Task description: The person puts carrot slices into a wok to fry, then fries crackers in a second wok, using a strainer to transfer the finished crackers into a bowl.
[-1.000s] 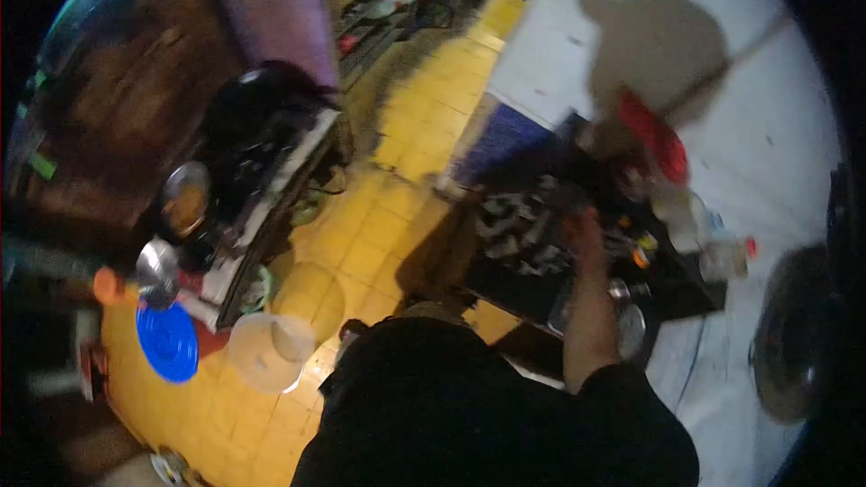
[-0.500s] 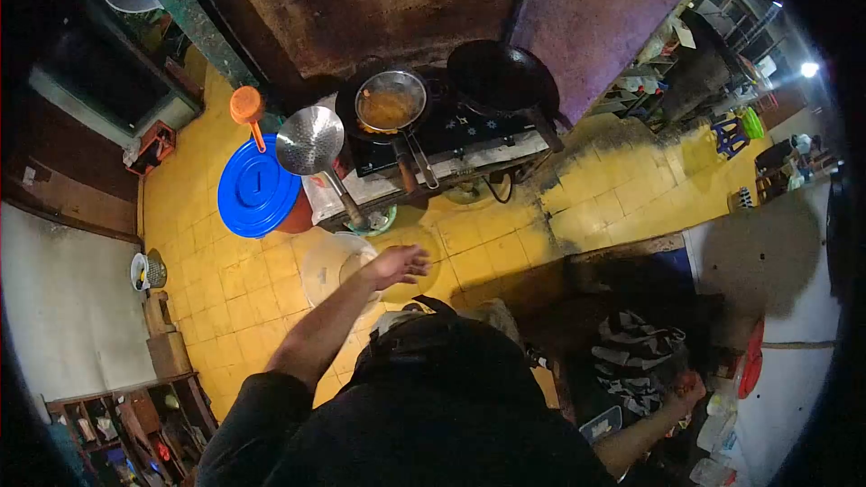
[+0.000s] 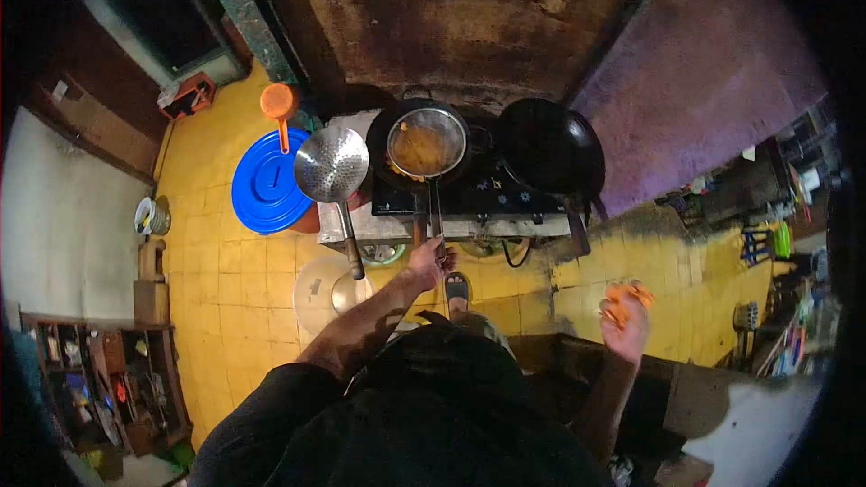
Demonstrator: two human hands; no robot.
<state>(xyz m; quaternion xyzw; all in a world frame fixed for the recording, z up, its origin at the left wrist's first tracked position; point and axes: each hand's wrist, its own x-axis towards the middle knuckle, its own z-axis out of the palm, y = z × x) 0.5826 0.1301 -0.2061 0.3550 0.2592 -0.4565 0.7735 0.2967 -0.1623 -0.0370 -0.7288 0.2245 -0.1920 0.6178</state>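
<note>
My left hand (image 3: 431,263) is closed on the handle of a mesh strainer (image 3: 427,142), which rests over a pan on the stove (image 3: 487,189). Orange-brown food shows in and under the mesh. Off to the right, my right hand (image 3: 624,329) is raised with its fingers wrapped round an orange cloth-like thing (image 3: 624,304). A black wok (image 3: 552,146) sits on the stove's right side. Left of the pan lies a perforated metal ladle (image 3: 331,165), its handle pointing toward me.
A blue lid (image 3: 272,182) covers a bucket left of the stove, with an orange dipper (image 3: 279,104) by it. A pale round tub (image 3: 325,293) stands on the yellow tiled floor (image 3: 262,307). Shelves (image 3: 113,379) stand at the lower left.
My left hand has moved forward and taken hold of the strainer's handle. My right hand has come up from the dark counter with the orange thing in it. The view has turned toward the stove.
</note>
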